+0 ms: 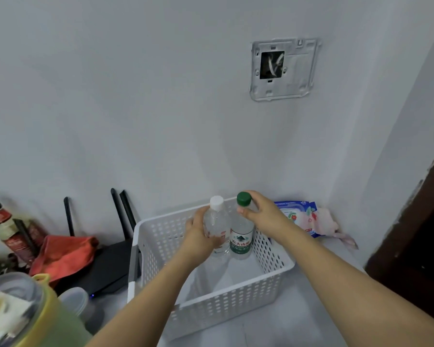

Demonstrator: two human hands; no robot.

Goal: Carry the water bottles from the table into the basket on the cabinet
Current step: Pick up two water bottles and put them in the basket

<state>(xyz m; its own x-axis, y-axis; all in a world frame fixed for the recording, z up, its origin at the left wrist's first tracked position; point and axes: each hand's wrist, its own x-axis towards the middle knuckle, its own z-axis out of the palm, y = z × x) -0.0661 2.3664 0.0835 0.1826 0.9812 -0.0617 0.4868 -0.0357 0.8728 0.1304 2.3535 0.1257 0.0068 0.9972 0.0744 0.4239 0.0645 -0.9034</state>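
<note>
While both bottles stand in the white basket (208, 300), left hand (198, 232) fingers wrapped round white-cap bottle (217, 227), right hand (262, 212) fingers pinching green-cap bottle (241, 236) at 3 o'clock beside it.

- The green-capped bottle (241, 236), standing upright in the white basket (145, 236), has a green-and-white label with a mountain emblem above the characters 农夫山泉; the smaller line beneath is too blurred to read.
- The blue-edged packet (302, 216), just right of the basket, carries print too small to read.
- The dark bottle (8, 229), far left of the basket, has a red label with illegible characters.
</note>
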